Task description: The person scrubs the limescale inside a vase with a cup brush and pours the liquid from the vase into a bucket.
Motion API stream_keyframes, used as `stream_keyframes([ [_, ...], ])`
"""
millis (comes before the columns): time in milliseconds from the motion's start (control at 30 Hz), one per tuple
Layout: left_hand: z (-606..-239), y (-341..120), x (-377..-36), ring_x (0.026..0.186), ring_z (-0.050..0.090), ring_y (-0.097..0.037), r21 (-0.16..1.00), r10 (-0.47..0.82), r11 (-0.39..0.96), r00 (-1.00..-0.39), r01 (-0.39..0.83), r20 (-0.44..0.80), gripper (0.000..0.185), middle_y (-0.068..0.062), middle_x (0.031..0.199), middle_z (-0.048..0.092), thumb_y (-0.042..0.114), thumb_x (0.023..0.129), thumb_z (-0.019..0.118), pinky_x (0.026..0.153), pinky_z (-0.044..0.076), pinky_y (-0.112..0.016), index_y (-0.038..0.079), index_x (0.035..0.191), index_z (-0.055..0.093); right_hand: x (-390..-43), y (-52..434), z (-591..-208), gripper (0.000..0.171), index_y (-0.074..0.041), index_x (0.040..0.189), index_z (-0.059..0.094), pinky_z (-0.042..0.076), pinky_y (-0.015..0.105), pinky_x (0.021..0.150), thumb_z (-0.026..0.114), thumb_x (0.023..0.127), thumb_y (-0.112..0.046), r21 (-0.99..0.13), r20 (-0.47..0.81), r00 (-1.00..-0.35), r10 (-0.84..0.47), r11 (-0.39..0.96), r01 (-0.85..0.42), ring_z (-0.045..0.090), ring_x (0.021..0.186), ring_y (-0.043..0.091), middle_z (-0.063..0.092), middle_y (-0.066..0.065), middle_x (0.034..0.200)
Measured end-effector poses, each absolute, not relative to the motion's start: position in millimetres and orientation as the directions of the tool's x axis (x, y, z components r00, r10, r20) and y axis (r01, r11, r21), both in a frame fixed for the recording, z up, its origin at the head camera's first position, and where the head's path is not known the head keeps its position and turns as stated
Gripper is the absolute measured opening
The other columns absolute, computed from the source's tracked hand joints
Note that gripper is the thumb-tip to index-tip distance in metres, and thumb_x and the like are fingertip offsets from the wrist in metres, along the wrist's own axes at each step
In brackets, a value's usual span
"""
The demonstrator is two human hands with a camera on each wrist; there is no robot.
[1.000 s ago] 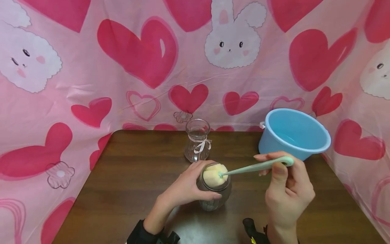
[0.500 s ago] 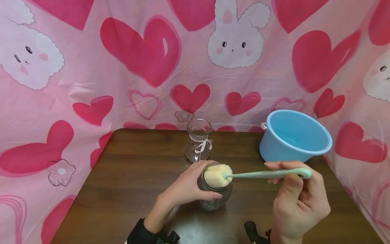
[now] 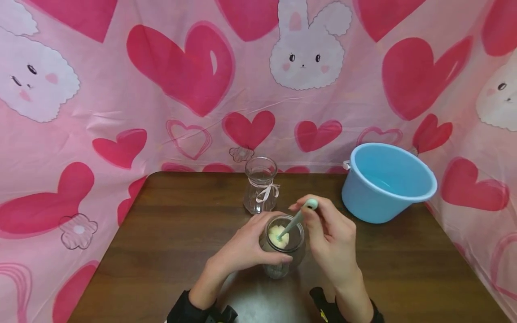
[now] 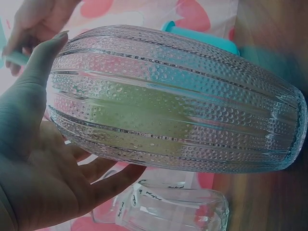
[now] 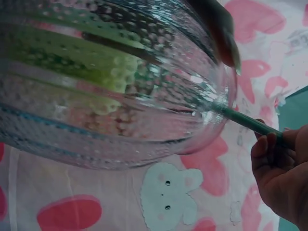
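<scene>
My left hand grips a textured glass vase just below its rim, thumb on the near side. The vase stands upright on the table in the head view. Between fingers and thumb, my right hand holds the mint-green handle of a sponge bottle brush. Its pale yellow sponge head is down inside the vase. Through the bumpy glass, the sponge shows as a blurred yellow-green shape in the right wrist view. The handle slants out of the mouth toward the right hand.
Behind the held vase stands a second clear glass vase with a white ribbon bow. A light blue bucket is at the back right of the brown wooden table. A pink cloth with hearts and rabbits hangs behind.
The sponge head has gone from the vase's mouth down into it. My right hand has moved left and closer, with the handle now steeper. The left hand keeps its grip.
</scene>
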State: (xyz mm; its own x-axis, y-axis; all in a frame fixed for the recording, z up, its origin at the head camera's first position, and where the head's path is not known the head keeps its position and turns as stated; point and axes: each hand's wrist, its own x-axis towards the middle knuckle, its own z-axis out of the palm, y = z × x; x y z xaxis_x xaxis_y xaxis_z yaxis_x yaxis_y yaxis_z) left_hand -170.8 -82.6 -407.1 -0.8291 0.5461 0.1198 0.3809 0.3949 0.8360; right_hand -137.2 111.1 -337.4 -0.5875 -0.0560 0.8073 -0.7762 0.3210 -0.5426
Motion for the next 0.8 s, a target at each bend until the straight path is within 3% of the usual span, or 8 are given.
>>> stream_keyframes([
  [100, -407, -84, -171, 0.132, 0.048, -0.01, 0.844, 0.544, 0.386, -0.831, 0.372, 0.118, 0.082, 0.014, 0.141, 0.057, 0.049, 0.074, 0.092, 0.106, 0.047, -0.048, 0.034, 0.145, 0.053, -142, 108, -342, 0.016, -0.001, 0.112, 0.069, 0.056, 0.019, 0.082, 0.068, 0.097, 0.004, -0.574, 0.724, -0.675, -0.144, 0.416, -0.705, 0.072, 0.09, 0.014, 0.075, 0.005, 0.099],
  [233, -408, -86, -171, 0.14, 0.043, -0.012, 0.851, 0.549, 0.379, -0.828, 0.364, 0.109, 0.087, 0.018, 0.15, 0.05, 0.049, 0.076, 0.09, 0.111, 0.043, -0.053, 0.039, 0.151, 0.047, -149, 104, -349, 0.018, -0.008, 0.112, 0.069, 0.054, 0.021, 0.071, 0.071, 0.096, 0.0, -0.576, 0.598, -0.762, -0.247, 0.528, -0.623, 0.063, 0.077, 0.008, 0.07, 0.0, 0.092],
  [333, -409, -85, -170, 0.142, 0.041, -0.013, 0.851, 0.557, 0.375, -0.823, 0.369, 0.111, 0.088, 0.018, 0.153, 0.047, 0.049, 0.077, 0.09, 0.113, 0.041, -0.053, 0.038, 0.153, 0.045, -149, 105, -351, 0.019, -0.009, 0.112, 0.069, 0.053, 0.023, 0.067, 0.072, 0.095, 0.0, -0.567, 0.591, -0.764, -0.26, 0.54, -0.623, 0.06, 0.073, 0.008, 0.07, -0.001, 0.091],
  [567, -408, -83, -171, 0.132, 0.051, -0.017, 0.845, 0.558, 0.379, -0.822, 0.376, 0.115, 0.081, 0.006, 0.141, 0.059, 0.05, 0.075, 0.091, 0.106, 0.047, -0.05, 0.031, 0.145, 0.053, -133, 116, -334, 0.027, 0.0, 0.112, 0.07, 0.055, 0.016, 0.075, 0.07, 0.089, 0.014, -0.59, 0.711, -0.691, -0.131, 0.423, -0.688, 0.068, 0.078, 0.014, 0.076, 0.007, 0.1],
  [700, -407, -84, -171, 0.134, 0.048, -0.014, 0.846, 0.563, 0.383, -0.82, 0.371, 0.104, 0.083, 0.008, 0.145, 0.056, 0.051, 0.076, 0.09, 0.108, 0.045, -0.051, 0.032, 0.147, 0.052, -135, 116, -337, 0.024, -0.004, 0.112, 0.069, 0.055, 0.017, 0.079, 0.071, 0.091, 0.01, -0.608, 0.666, -0.728, -0.165, 0.447, -0.657, 0.068, 0.082, 0.014, 0.075, 0.005, 0.1],
  [800, -407, -85, -171, 0.137, 0.046, -0.013, 0.853, 0.56, 0.39, -0.825, 0.346, 0.078, 0.086, 0.009, 0.148, 0.054, 0.051, 0.076, 0.09, 0.11, 0.044, -0.053, 0.029, 0.15, 0.051, -143, 115, -343, 0.019, -0.009, 0.111, 0.068, 0.054, 0.019, 0.07, 0.07, 0.096, 0.002, -0.601, 0.617, -0.758, -0.213, 0.495, -0.628, 0.062, 0.078, 0.01, 0.071, 0.0, 0.094],
])
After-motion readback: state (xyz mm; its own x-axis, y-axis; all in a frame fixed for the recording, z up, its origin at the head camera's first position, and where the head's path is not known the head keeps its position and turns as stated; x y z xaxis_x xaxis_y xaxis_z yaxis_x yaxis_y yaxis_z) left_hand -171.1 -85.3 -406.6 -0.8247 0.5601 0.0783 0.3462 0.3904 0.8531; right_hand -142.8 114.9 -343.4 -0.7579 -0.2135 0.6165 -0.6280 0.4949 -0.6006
